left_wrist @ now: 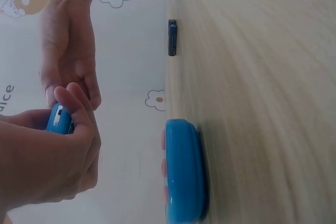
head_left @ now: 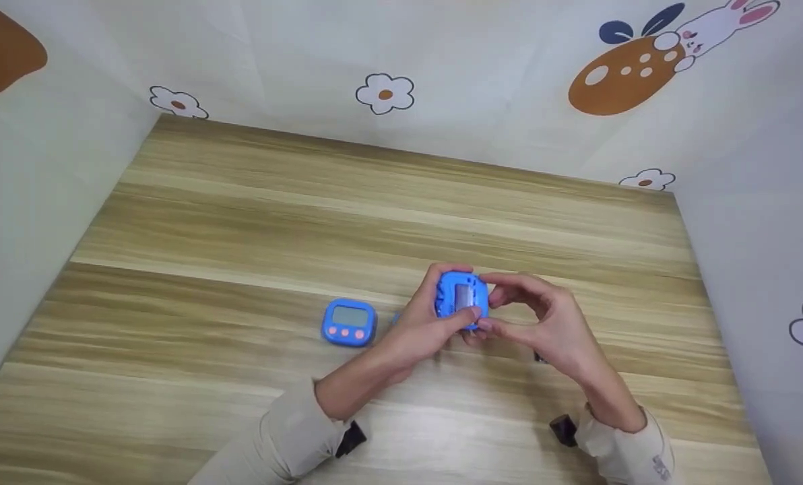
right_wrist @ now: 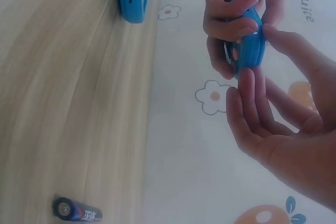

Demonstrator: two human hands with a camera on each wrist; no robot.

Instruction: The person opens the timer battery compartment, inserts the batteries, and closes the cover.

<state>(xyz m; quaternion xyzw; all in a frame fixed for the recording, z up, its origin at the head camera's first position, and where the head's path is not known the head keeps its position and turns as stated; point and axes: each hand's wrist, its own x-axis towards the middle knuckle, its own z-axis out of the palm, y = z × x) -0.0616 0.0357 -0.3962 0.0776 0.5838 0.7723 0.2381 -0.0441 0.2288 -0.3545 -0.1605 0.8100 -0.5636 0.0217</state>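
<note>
A blue digital timer is in the left hand, back side up, with that thumb lying across its back. The left fingers curl round underneath, over the face with the pink buttons, as the right wrist view shows. The right hand pinches the timer's right edge between thumb and fingertips. In the right wrist view the held timer is raised off the table. A second blue timer with a grey screen and pink buttons lies face up to the left of the left hand.
On the wood-grain table, a dark battery lies near the right hand, mostly hidden in the head view. A small blue bit peeks out behind the left hand. Patterned cloth walls border the table's back and sides.
</note>
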